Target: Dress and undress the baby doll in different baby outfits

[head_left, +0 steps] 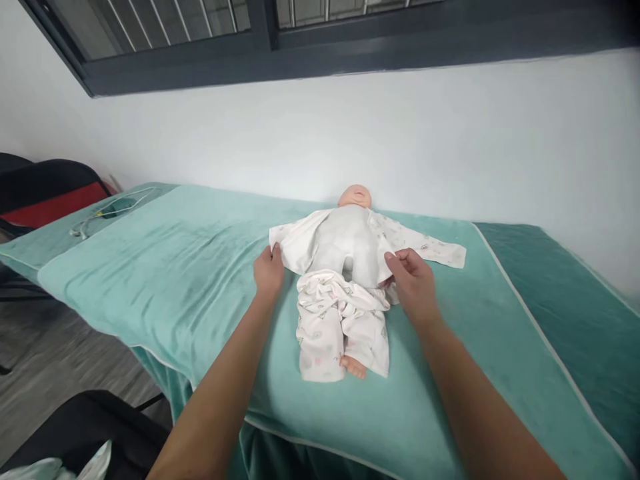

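the fingers (276, 249) of the left hand (269, 272) are drawn close together, pinching the edge of a white shirt (299, 248), though whether that edge is cuff or hem i cannot tell; the right hand (416, 283) has its thumb and fingertips brought narrow on the shirt's other front flap. the shirt is thin and pale, sprinkled with small faint prints, and lies open down the front around a doll (343, 237), its sleeve on the right stretched out flat over the cloth. the doll lies on a bed (210, 280) covered in light green, its head near the white wall (450, 133) and its legs toward the camera. its head is smooth and pinkish, its torso plain white and rounded, with a dark gap at the crotch. printed trousers (343, 327) sit low, bunched in folds at the top and hanging loose over the legs. counted out: one doll, one shirt, one pair of trousers with two legs, one small foot (354, 366) showing at a trouser end, and two hands, one on each side of the torso. farther off are one white cable (123, 203) on the bed's far left end, one barred window (273, 50) and one black chair (90, 427) at the lower left with some pale fabric (95, 463) on it.
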Motion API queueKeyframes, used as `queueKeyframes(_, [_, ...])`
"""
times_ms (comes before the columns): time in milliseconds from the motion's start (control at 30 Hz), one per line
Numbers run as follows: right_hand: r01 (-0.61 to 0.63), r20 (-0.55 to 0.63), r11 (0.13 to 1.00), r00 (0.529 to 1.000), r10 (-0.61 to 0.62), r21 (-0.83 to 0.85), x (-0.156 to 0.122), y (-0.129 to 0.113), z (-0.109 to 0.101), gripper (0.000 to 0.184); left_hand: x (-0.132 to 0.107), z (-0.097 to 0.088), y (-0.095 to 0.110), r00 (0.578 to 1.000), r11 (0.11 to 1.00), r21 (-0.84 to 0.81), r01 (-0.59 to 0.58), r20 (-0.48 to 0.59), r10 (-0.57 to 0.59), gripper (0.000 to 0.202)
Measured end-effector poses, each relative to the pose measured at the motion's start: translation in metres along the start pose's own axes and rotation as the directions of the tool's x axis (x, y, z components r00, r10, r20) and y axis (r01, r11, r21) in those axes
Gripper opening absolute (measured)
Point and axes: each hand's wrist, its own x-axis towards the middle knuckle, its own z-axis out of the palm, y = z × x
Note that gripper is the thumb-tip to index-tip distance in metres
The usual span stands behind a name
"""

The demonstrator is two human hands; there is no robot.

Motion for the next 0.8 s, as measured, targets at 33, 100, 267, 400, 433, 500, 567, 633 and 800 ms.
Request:
queueKeyframes(33, [0.001, -0.052, 0.999, 0.999, 0.000, 0.034, 0.001, 0.001, -0.006, 0.033, 0.003, -0.003, -0.003, 1.000, 0.995, 0.101, 0.001, -0.008, 0.000, 0.044])
queueKeyframes(100, [0.019, -0.172, 0.998, 0.985, -0.007, 0.068, 0.005, 0.006, -0.024, 0.032, 0.010, -0.009, -0.008, 1.000, 0.975, 0.223, -0.008, -0.005, 0.010, 0.044])
queueKeyframes(267, [-0.134, -0.335, 0.944, 0.942, 0.027, -0.300, 0.010, 0.026, -0.101, 0.030, 0.022, -0.016, -0.023, 0.989, 0.931, 0.335, -0.146, 0.060, 0.133, 0.043])
queueKeyframes(400, [-0.184, -0.200, 0.601, 0.979, 0.041, -0.778, 0.007, 0.040, -0.148, 0.035, 0.020, -0.013, -0.027, 0.975, 0.862, 0.455, -0.223, 0.087, 0.206, 0.041])
queueKeyframes(433, [-0.178, -0.174, 0.534, 0.983, 0.057, -0.827, 0.006, 0.043, -0.152, 0.035, 0.019, -0.012, -0.026, 0.975, 0.858, 0.464, -0.220, 0.080, 0.206, 0.039])
queueKeyframes(500, [-0.175, -0.164, 0.447, 0.984, 0.064, -0.877, 0.003, 0.044, -0.150, 0.037, 0.015, -0.012, -0.025, 0.977, 0.862, 0.462, -0.209, 0.065, 0.202, 0.030])
queueKeyframes(567, [-0.148, -0.168, 0.429, 0.986, -0.007, -0.891, -0.002, 0.041, -0.137, 0.039, 0.011, -0.013, -0.022, 0.978, 0.875, 0.440, -0.203, 0.043, 0.205, 0.022])
queueKeyframes(633, [-0.046, -0.112, 0.503, 0.988, -0.102, -0.863, -0.006, 0.033, -0.116, 0.038, 0.007, -0.014, -0.018, 0.970, 0.887, 0.404, -0.224, 0.008, 0.242, 0.027])
queueKeyframes(800, [0.237, 0.361, 0.835, 0.931, -0.050, -0.496, -0.007, 0.001, -0.056, 0.028, -0.008, -0.009, 0.001, 0.947, 0.947, -0.025, -0.320, 0.034, 0.321, 0.025])
